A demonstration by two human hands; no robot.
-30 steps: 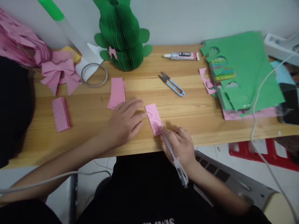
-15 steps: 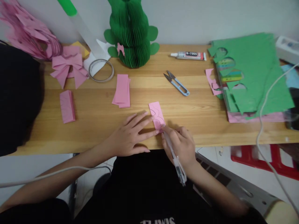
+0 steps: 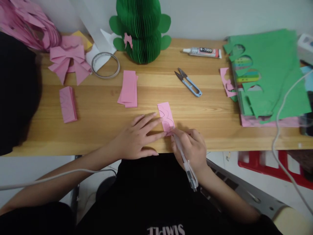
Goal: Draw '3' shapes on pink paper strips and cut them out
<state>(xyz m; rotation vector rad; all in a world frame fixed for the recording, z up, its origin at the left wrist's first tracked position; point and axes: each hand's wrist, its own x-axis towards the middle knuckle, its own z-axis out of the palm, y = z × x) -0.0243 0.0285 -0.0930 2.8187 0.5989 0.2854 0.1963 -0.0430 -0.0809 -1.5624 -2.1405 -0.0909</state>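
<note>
Head: two hands (image 3: 135, 138), one pen (image 3: 186, 164)

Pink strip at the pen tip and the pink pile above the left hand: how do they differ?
The pink strip bears drawn curves; the pink pile shows none on top. The left hand touches the strip, while the pile lies untouched. The strip has one outline; the pile's pieces overlap askew. Both lie on the wooden table.
</note>
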